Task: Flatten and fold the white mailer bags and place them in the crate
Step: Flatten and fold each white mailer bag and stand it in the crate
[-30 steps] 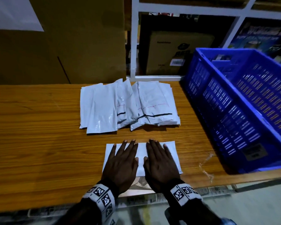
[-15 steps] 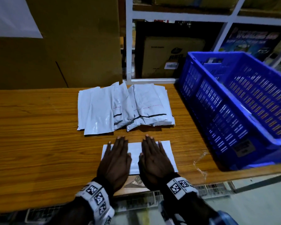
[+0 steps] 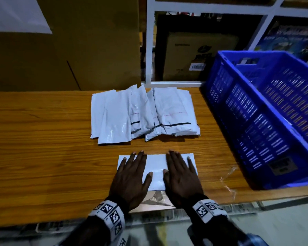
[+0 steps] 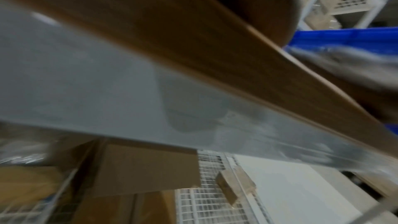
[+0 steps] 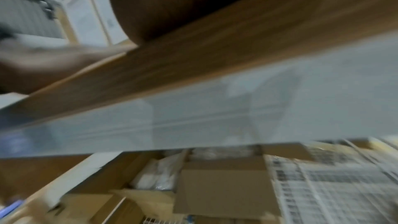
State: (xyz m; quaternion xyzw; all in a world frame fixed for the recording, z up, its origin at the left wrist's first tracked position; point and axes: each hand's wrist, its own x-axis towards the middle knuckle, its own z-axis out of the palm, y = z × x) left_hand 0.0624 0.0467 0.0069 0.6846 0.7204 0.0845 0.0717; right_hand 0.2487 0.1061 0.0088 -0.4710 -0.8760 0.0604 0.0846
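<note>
Both hands lie flat, fingers straight: left hand (image 3: 129,181) and right hand (image 3: 182,179) press a folded white mailer bag (image 3: 156,167) near the worktop's (image 3: 43,157) front edge; blue crate (image 3: 267,121) fills its right end.

One white mailer bag (image 3: 156,167) is laid flat near the front edge of the table, long side left-to-right, folded w/ a crease seen across its near part; it is partly covered at both ends. A pile of white mailer bags (image 3: 142,114) is spread just behind it, apart from it, overlapping like a fan; black strips and thin red lines are seen on several, and the left ones are glossy and plain. The blue crate (image 3: 267,118) is set at the table's right end, slotted walls, tilted in view; contents can't be made out.
</note>
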